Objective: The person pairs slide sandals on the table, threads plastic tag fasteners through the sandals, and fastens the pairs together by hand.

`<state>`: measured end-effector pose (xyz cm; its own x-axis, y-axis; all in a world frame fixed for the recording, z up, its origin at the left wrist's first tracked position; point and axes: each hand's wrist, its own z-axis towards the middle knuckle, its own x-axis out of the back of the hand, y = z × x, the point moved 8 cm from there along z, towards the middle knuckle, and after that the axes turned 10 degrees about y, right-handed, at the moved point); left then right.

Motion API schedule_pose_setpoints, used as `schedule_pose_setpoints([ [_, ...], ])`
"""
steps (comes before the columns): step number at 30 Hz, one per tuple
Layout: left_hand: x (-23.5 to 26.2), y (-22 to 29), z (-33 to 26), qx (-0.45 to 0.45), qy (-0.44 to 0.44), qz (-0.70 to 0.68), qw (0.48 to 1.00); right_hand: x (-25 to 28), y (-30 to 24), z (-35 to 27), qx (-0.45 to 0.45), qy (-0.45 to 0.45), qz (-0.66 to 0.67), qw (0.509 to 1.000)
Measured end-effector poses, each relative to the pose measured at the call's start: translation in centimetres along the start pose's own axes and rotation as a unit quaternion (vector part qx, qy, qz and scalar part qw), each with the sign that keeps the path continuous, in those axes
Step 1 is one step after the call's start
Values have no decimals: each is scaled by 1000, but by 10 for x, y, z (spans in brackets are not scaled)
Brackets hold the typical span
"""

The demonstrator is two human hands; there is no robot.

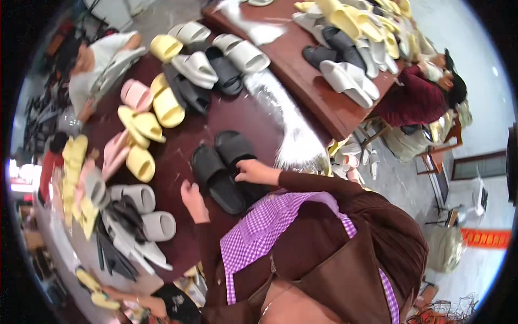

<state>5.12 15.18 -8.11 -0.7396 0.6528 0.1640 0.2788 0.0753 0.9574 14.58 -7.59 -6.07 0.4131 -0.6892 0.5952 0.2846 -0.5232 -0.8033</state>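
Note:
A pair of black slide sandals (215,178) lies side by side on the dark red table (178,154), right in front of me. My right hand (259,172) rests at the right slide (233,144), its curled fingers closed on the edge by the strap. Just left of the left slide is my left hand (194,202). It holds nothing, and its loosely bent fingers stand apart. Part of the right slide is hidden behind my right hand and forearm.
Clear plastic bags (297,132) lie along the table's right side. Grey, black, yellow and pink slides (168,102) cover the far and left parts. A second table (302,70) holds more slides. People (418,100) sit at left and right.

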Motion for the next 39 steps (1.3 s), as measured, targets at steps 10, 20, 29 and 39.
schedule_pose_setpoints([
  [10, -38, 6, -40, 128, -68, -53, 988, 14, 4, 26, -50, 100, -101, 989],
  [20, -20, -4, -40, 95, -91, -111, 985, 199, -35, 76, 226, 130, -616, 743],
  [29, 120, 48, -24, -209, 284, 126, 927, 509, 18, 108, 92, 442, -533, 715],
  [39, 205, 133, -24, -294, 418, 342, 789, 172, 48, 49, -142, 155, 4, 978],
])
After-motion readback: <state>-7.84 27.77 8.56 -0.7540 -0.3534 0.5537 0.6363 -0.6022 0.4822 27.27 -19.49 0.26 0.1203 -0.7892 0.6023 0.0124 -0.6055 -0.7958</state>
